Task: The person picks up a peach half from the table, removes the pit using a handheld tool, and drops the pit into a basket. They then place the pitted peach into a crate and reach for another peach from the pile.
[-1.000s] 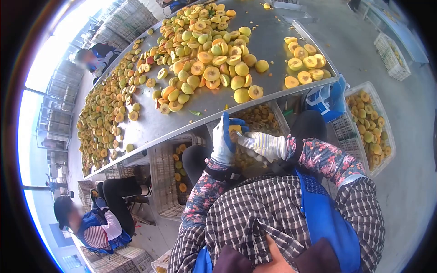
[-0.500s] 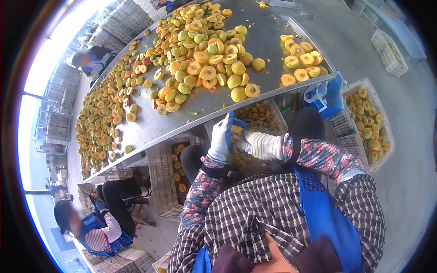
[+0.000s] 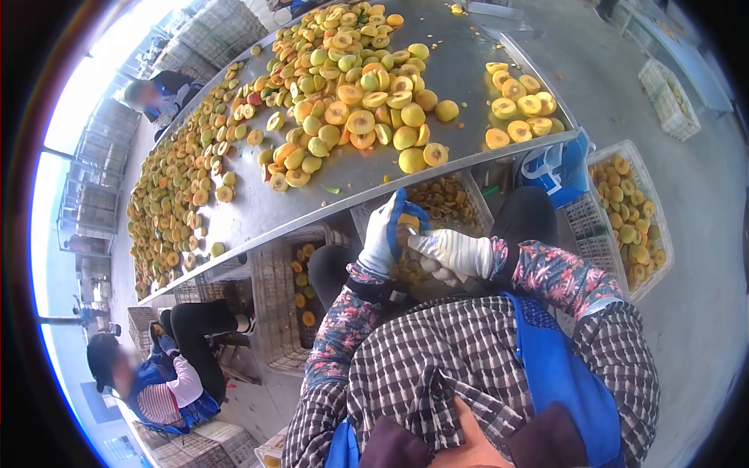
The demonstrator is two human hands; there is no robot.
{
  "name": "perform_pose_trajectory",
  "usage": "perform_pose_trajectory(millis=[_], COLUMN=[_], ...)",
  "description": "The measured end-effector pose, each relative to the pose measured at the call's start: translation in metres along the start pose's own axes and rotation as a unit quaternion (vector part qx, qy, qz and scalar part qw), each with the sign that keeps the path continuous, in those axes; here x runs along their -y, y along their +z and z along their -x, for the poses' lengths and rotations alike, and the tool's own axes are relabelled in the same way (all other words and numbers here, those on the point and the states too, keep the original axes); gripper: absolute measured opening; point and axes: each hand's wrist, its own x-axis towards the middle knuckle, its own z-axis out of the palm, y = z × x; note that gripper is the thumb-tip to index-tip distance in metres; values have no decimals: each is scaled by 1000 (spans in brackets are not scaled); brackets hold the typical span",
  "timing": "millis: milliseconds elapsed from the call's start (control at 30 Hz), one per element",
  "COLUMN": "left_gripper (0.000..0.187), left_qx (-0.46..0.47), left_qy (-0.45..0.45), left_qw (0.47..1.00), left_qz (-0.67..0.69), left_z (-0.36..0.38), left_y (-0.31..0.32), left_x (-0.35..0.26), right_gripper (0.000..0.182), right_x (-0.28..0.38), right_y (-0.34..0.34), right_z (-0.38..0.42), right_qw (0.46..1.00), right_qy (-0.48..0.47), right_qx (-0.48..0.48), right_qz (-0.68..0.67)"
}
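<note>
Yellow halved peach (image 3: 405,224) sits pinched in the gloved left hand (image 3: 382,238), just below the steel bench (image 3: 460,78) edge. Gloved right hand (image 3: 449,251) is curled shut against it w/ a small tool, barely visible. White plastic crate (image 3: 476,195) of peach halves sits under both hands.

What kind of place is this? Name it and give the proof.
Most likely a fruit-processing workshop. A long metal table is heaped with halved yellow fruit, plastic crates of fruit stand on the floor, and other seated workers sit along the table. The gloved left hand holds a fruit.
</note>
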Motion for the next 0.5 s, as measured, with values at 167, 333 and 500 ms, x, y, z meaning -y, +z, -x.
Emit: perform_pose_trajectory(millis=[167,333,500], left_gripper=[52,51,44], left_qx=[-19,18,1], left_qy=[81,-1,6], left_qw=[996,999,996], left_qz=[-43,-47,90], left_z=[-6,-4,10], left_y=[-6,-4,10], left_x=[30,17,0], right_gripper=[43,37,45], right_x=[-1,-7,-3], right_y=[7,-1,-5], right_z=[7,0,4], right_qw=[990,999,986], right_qy=[-71,2,34], right_qx=[-46,-1,80], right_qz=[113,33,-141])
